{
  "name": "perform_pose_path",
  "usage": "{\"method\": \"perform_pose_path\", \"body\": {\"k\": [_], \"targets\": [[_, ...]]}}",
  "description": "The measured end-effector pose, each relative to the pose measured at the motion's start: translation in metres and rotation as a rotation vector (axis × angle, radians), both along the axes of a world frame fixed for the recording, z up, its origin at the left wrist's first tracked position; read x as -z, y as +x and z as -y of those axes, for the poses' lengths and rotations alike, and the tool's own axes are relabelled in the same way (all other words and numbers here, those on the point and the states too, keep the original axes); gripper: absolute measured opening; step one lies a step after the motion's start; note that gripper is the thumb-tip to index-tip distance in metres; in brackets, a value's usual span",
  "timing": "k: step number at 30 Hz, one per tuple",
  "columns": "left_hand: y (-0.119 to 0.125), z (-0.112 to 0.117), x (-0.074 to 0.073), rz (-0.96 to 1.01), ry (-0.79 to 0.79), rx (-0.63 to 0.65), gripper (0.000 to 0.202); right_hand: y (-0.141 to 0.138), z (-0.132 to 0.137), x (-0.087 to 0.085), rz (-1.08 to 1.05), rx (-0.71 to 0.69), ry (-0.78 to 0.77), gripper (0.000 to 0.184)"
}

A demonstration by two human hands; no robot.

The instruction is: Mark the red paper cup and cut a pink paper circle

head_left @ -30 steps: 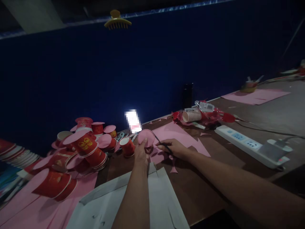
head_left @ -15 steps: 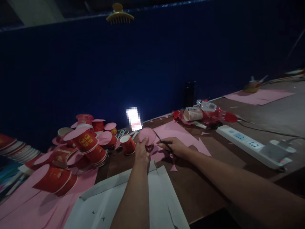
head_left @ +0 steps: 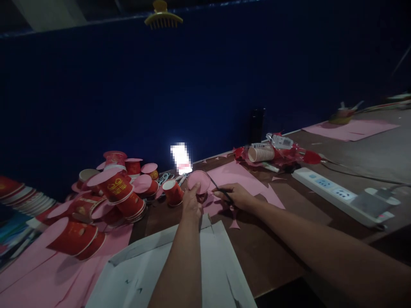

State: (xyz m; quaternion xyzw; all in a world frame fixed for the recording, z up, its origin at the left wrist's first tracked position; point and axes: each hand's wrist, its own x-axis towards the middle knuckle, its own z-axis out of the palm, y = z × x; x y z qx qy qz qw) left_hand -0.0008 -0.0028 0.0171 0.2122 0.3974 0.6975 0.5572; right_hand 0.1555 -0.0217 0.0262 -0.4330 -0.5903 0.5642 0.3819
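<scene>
My left hand [head_left: 192, 201] is closed at the middle of the table, its thumb pressed on a round pink paper disc [head_left: 197, 179]. Below the disc, between my hands, something reddish is mostly hidden. My right hand [head_left: 234, 196] is closed on a slender dark thing [head_left: 222, 191], whose thin end curves along the disc's right edge; its kind is unclear. A pink paper sheet [head_left: 247, 175] lies behind my right hand, and a cut pink scrap [head_left: 234, 221] is just below it. Left of my left hand, a red paper cup [head_left: 172, 192] leans on the table.
Red cups with pink discs [head_left: 112, 188] are heaped at left, near a cup stack [head_left: 28, 196]. A white box [head_left: 154, 265] lies under my left forearm. A glowing screen [head_left: 181, 157] stands behind. At right are bagged cups [head_left: 261, 153] and a power strip [head_left: 330, 188].
The camera view has shifted slightly. Both hands keep nearly the same pose around the pink disc, and nothing has been let go or taken up.
</scene>
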Motion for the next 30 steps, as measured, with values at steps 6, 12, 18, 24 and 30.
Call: {"method": "perform_pose_path", "body": {"k": [6,12,18,24,30], "targets": [[-0.001,-0.004,0.003,0.014,-0.019,-0.019,0.037,-0.001,0.002,-0.002,-0.013,0.004,-0.012,0.053],[-0.003,-0.006,0.008,0.018,-0.035,-0.031,0.039,-0.001,0.001,0.000,0.002,0.009,0.018,0.055],[-0.003,-0.004,0.007,-0.004,-0.021,-0.028,0.035,0.000,0.000,0.004,0.010,-0.009,0.051,0.054],[-0.004,-0.006,0.009,0.010,-0.036,-0.041,0.039,-0.001,0.001,0.002,0.001,0.006,0.021,0.057],[-0.005,-0.005,0.008,0.012,-0.027,-0.054,0.040,-0.003,0.003,0.000,0.000,0.016,0.018,0.057]]}}
